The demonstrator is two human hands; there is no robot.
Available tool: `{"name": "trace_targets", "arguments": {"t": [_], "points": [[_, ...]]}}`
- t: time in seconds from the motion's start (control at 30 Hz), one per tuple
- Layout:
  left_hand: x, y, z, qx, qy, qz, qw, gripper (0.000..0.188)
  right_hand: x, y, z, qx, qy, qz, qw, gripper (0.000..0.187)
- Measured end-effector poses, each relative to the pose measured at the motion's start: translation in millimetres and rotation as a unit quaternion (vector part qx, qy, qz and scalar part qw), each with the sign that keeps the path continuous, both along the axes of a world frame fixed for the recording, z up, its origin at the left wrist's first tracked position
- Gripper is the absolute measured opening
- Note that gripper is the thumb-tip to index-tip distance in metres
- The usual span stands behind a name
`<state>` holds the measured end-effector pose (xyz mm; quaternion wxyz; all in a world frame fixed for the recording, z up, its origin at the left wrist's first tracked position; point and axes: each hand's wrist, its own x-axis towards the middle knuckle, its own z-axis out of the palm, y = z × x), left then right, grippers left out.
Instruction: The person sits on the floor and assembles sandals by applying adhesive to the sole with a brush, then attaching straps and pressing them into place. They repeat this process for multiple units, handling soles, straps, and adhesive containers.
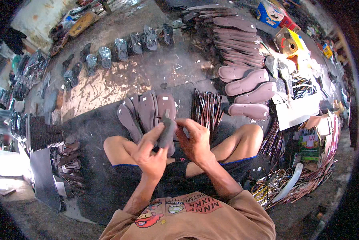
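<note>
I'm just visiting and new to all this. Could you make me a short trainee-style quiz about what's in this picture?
1. Multiple choice: what do the fingers of the left hand hold?
a) a pair of scissors
b) a dark grey piece
c) a paintbrush

2. True or false: the upright-looking bundle of thin dark strips lies to the right of the brownish soles in front of the person.

3. Fill in: seen from the person's place, the row of dark footwear lies farther off, ahead and toward the ____.

Key: 1. b; 2. true; 3. left
</note>
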<state>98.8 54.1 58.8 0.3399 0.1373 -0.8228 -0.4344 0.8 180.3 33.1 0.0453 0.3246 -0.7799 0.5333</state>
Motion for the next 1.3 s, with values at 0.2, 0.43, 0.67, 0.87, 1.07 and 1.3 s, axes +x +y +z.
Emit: {"name": "trace_targets", "arguments": {"t": [0.2, 0.43, 0.67, 0.87, 1.07, 1.3], "points": [[-9.2, -12.5, -4.2, -0.070, 0.051, -0.029, 0.996, 0.037, -17.0, 3.8, -11.2, 0.041, 0.061, 0.054, 0.996, 0.039], [-17.4, -12.4, -10.5, 0.093, 0.139, 0.040, 0.985, 0.062, -12.9, 1.2, -11.8, -0.218, -0.398, 0.013, 0.891, 0.064], [14.3, 13.4, -39.5, 0.496, -0.065, -0.212, 0.839, 0.068, -60.5, 42.9, -7.8, -0.141, -0.321, 0.011, 0.936, 0.044], [-7.6, 26.4, -63.0, 0.362, -0.194, -0.202, 0.889, 0.048, -63.1, 27.6, -10.2, 0.020, -0.090, -0.099, 0.991, 0.082], [40.6, 30.8, -52.4, 0.300, -0.180, -0.193, 0.917, 0.047, -110.1, 2.2, 14.7, 0.061, -0.116, 0.159, 0.979, 0.118], [215.6, -218.3, -125.6, 0.056, 0.067, 0.577, 0.812, 0.042, -187.1, 39.6, -126.8, 0.456, 0.079, -0.139, 0.876, 0.036]]}}
